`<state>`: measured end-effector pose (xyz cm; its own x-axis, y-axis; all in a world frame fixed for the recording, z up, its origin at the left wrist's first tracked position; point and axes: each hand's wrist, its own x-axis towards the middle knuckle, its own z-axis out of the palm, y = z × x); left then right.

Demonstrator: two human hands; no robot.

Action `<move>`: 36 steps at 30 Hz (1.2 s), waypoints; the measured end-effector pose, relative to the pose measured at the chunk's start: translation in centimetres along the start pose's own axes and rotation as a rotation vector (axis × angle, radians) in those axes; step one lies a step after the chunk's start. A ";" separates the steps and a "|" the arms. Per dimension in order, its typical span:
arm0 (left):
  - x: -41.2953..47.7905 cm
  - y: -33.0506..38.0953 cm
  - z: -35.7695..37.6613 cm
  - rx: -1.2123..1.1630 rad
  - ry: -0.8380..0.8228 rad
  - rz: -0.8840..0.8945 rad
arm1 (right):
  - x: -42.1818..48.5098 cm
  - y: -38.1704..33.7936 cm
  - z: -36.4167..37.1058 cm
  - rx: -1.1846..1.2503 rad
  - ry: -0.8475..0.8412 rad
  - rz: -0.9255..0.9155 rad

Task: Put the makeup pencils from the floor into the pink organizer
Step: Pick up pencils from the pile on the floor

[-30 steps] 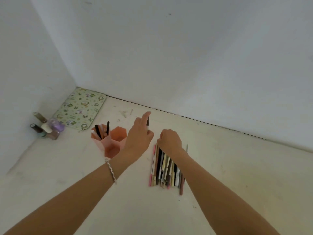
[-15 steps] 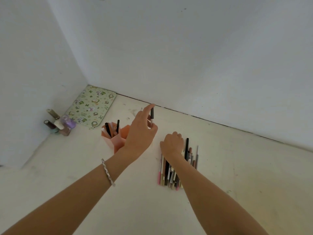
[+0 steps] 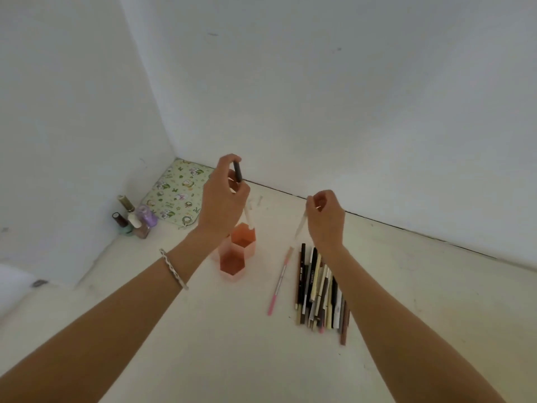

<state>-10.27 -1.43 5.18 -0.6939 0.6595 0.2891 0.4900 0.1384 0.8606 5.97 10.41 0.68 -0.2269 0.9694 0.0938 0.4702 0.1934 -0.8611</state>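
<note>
Hands: we see the left hand (image 3: 223, 202) with fingers curled round a dark-capped pencil (image 3: 238, 171), and the right hand (image 3: 328, 222) pinching a white pencil (image 3: 300, 226) at its upper end; both are raised off the floor (image 3: 232, 344).
Nail polish bottles (image 3: 132, 221): a small cluster at 9 o'clock of the organizer, near the wall; we cannot read their labels.
Patterned mat (image 3: 177, 193): flat in the corner, green print.
Bracelet (image 3: 173, 267): on the left wrist.
Dark-capped pencil: nearly upright, cap at 12 o'clock, pale end at 5 o'clock, at the organizer's far rim.
Pink organizer (image 3: 232, 273): hexagonal cells; the two we can see into show only pink insides, and the left wrist hides the rest.
Pink pencil (image 3: 279, 282): alone on the floor, axis 1 to 7 o'clock, pink tip at 7.
White pencil: tilted, free end toward 7 o'clock, above the pile.
Pile of pencils (image 3: 318, 286): on the floor at 3 o'clock of the organizer, axes roughly 12 to 6; white lettering on the dark ones is too small for us to read.
</note>
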 end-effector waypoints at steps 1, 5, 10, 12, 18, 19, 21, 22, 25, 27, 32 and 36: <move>0.5 -0.4 -1.3 0.011 0.035 -0.002 | 0.2 -1.1 -0.3 0.059 0.065 -0.058; 0.4 -2.3 -4.2 0.066 0.131 -0.007 | 0.1 -4.6 -0.5 0.220 0.192 -0.189; -2.3 -4.7 -4.8 0.242 -0.002 0.023 | -0.9 -7.9 0.3 0.304 0.192 -0.320; -3.3 -5.2 -4.9 0.380 -0.033 0.089 | -1.5 -8.9 0.8 0.315 0.189 -0.356; -1.9 -4.0 -7.3 0.292 0.229 0.038 | -3.7 -11.3 2.7 0.380 0.158 -0.419; -1.6 -3.8 -7.8 0.263 0.243 0.024 | -4.2 -11.5 3.1 0.378 0.136 -0.430; -1.4 -3.3 -8.3 0.205 0.234 0.008 | -5.2 -11.2 4.1 0.345 0.072 -0.440; -1.3 -3.1 -8.3 0.172 0.227 0.002 | -5.7 -10.8 4.7 0.313 0.039 -0.445; -1.7 -2.7 -7.8 0.099 0.204 -0.053 | -7.1 -8.8 6.1 0.164 -0.108 -0.478; -2.2 -2.3 -7.1 0.071 0.144 -0.071 | -7.8 -7.5 6.7 0.024 -0.241 -0.518; -4.6 -0.5 -3.7 0.066 -0.010 -0.084 | -7.2 -5.3 5.2 -0.004 -0.110 -0.435; -7.1 0.5 1.5 0.344 -0.263 0.071 | -4.9 -3.7 2.2 -0.014 -0.058 -0.255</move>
<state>-4.30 -4.97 2.88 -0.5158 0.8360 0.1875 0.7097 0.2943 0.6401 3.48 4.62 2.27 -0.3882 0.8786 0.2781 0.4027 0.4332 -0.8063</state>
